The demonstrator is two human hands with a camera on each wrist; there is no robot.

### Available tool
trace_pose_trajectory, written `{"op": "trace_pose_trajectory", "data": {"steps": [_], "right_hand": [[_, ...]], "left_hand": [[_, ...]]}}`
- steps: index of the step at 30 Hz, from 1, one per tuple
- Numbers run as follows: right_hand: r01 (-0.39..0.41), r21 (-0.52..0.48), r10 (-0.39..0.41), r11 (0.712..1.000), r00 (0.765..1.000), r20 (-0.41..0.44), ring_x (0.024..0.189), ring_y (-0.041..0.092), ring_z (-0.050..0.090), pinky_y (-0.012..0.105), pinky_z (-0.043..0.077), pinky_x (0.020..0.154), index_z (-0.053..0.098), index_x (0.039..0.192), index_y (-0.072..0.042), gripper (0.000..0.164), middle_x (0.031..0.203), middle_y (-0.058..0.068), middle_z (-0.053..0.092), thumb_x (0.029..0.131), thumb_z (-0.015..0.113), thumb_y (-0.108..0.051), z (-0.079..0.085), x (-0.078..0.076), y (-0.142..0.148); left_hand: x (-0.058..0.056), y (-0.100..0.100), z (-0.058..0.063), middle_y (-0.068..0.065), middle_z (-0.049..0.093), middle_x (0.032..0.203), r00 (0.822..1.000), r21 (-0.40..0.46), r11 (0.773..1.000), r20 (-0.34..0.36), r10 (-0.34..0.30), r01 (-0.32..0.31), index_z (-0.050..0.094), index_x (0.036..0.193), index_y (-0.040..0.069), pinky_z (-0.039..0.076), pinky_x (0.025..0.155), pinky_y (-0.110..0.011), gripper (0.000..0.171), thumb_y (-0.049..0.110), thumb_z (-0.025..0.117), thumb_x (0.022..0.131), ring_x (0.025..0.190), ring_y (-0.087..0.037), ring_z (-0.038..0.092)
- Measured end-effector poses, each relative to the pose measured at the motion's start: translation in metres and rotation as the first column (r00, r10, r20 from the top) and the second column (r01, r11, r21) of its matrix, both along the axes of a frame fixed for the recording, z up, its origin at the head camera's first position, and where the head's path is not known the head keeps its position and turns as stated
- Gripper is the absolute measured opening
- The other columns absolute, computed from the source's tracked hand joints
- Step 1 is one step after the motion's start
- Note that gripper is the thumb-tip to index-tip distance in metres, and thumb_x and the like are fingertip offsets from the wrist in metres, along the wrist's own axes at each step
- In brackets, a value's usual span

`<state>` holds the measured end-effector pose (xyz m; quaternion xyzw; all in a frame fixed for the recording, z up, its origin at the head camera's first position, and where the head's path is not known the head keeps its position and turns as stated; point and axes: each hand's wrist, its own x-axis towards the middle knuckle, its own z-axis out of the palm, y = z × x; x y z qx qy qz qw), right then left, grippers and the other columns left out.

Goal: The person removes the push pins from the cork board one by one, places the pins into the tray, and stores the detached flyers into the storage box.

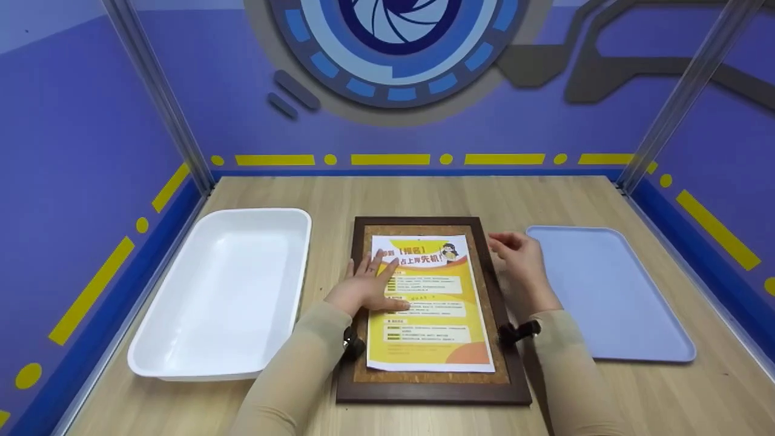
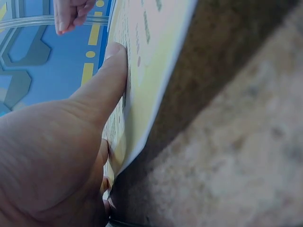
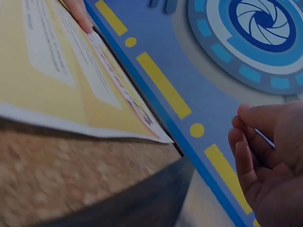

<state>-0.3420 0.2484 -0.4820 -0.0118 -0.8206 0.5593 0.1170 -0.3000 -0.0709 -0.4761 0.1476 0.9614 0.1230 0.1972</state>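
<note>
A yellow and white printed poster (image 1: 424, 339) lies on a cork board (image 1: 445, 376) with a dark brown frame (image 1: 433, 393). My left hand (image 1: 366, 287) rests on the poster's left side, fingers spread and thumb reaching inward. In the left wrist view its thumb (image 2: 111, 71) lies along the paper, whose edge stands slightly off the cork. Just beyond the frame's right side, my right hand (image 1: 521, 260) hovers with curled fingers. Seen from the right wrist, its thumb and index fingertips (image 3: 242, 113) come together, with nothing visible between them.
To the left stands a deep white tray (image 1: 206, 297). A flat pale blue tray (image 1: 623, 303) lies to the right, partly behind my right forearm. Purple panels (image 1: 79, 151) with yellow markings enclose the wooden table (image 1: 327, 200) at the back and sides.
</note>
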Motion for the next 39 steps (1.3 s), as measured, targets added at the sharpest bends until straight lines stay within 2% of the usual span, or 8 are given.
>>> {"op": "trace_pose_trajectory", "data": {"steps": [6,11,15,20,26,31,34,39], "right_hand": [[0.014,0.055,-0.012,0.998,0.999,-0.033,0.072,0.001,0.059,0.014,0.049,0.063,0.069,0.104,0.000,0.030,0.083,-0.004,0.067,0.086,0.068,-0.025,0.002,0.002,0.043],[0.079,0.135,-0.076,0.988,0.997,-0.026,0.069,-0.002,0.057,0.013,0.047,0.059,0.069,0.104,-0.002,0.031,0.077,-0.014,0.064,0.086,0.068,-0.027,0.004,0.009,0.077],[0.132,0.211,-0.139,0.968,0.990,0.018,0.069,-0.002,0.056,0.013,0.046,0.059,0.069,0.106,-0.005,0.033,0.076,-0.017,0.062,0.087,0.066,-0.032,0.003,0.018,0.106],[0.143,0.308,-0.188,0.941,0.975,0.121,0.071,-0.001,0.056,0.017,0.046,0.060,0.068,0.109,-0.005,0.036,0.083,-0.011,0.064,0.088,0.064,-0.034,-0.001,0.030,0.133],[0.081,0.360,-0.166,0.930,0.963,0.212,0.072,0.001,0.056,0.018,0.045,0.060,0.068,0.108,0.000,0.032,0.092,0.002,0.070,0.088,0.065,-0.024,-0.010,0.038,0.145],[0.013,0.426,-0.128,0.905,0.962,0.242,0.085,0.012,0.057,0.022,0.043,0.068,0.070,0.105,0.000,0.029,0.104,0.017,0.068,0.087,0.066,-0.023,-0.014,0.036,0.144],[-0.010,0.452,-0.117,0.892,0.961,0.252,0.087,0.017,0.058,0.024,0.043,0.069,0.070,0.103,0.000,0.028,0.106,0.019,0.067,0.088,0.065,-0.023,-0.014,0.035,0.143],[-0.017,0.459,-0.115,0.888,0.959,0.258,0.080,0.009,0.055,0.023,0.043,0.066,0.071,0.102,0.000,0.028,0.103,0.017,0.069,0.087,0.065,-0.022,-0.015,0.033,0.144]], "left_hand": [[0.000,0.000,-0.002,-0.006,-0.012,0.158,1.000,-0.003,1.000,-0.002,0.000,0.000,0.005,0.151,0.030,-0.009,0.113,-0.055,0.105,0.077,0.053,0.072,0.144,-0.031,-0.012],[-0.001,0.000,-0.003,-0.005,-0.012,0.158,1.000,0.000,1.000,-0.007,0.005,-0.005,0.005,0.151,0.030,-0.010,0.113,-0.055,0.106,0.078,0.053,0.071,0.144,-0.030,-0.011],[-0.002,0.000,-0.003,-0.005,-0.011,0.158,1.000,0.001,1.000,-0.002,0.011,-0.011,0.006,0.151,0.030,-0.009,0.113,-0.055,0.106,0.078,0.054,0.070,0.144,-0.031,-0.011],[-0.001,0.000,-0.001,-0.005,-0.013,0.157,1.000,-0.004,1.000,0.010,0.017,-0.017,0.005,0.151,0.032,-0.010,0.113,-0.054,0.105,0.078,0.053,0.070,0.144,-0.031,-0.012],[0.000,0.000,-0.001,-0.005,-0.013,0.157,1.000,-0.009,1.000,0.009,0.002,-0.002,0.003,0.151,0.030,-0.010,0.112,-0.055,0.105,0.077,0.053,0.072,0.143,-0.030,-0.014],[-0.002,0.000,-0.004,-0.005,-0.013,0.157,1.000,-0.013,1.000,-0.001,-0.004,0.004,0.004,0.151,0.030,-0.010,0.112,-0.055,0.105,0.078,0.052,0.071,0.143,-0.030,-0.014],[-0.002,0.000,-0.005,-0.005,-0.013,0.157,1.000,-0.013,1.000,-0.004,-0.005,0.005,0.003,0.151,0.030,-0.010,0.112,-0.055,0.105,0.078,0.052,0.071,0.143,-0.031,-0.014],[-0.002,0.000,-0.003,-0.005,-0.012,0.158,1.000,-0.002,1.000,-0.008,-0.003,0.003,0.005,0.151,0.030,-0.010,0.112,-0.055,0.105,0.078,0.053,0.071,0.143,-0.031,-0.013]]}}
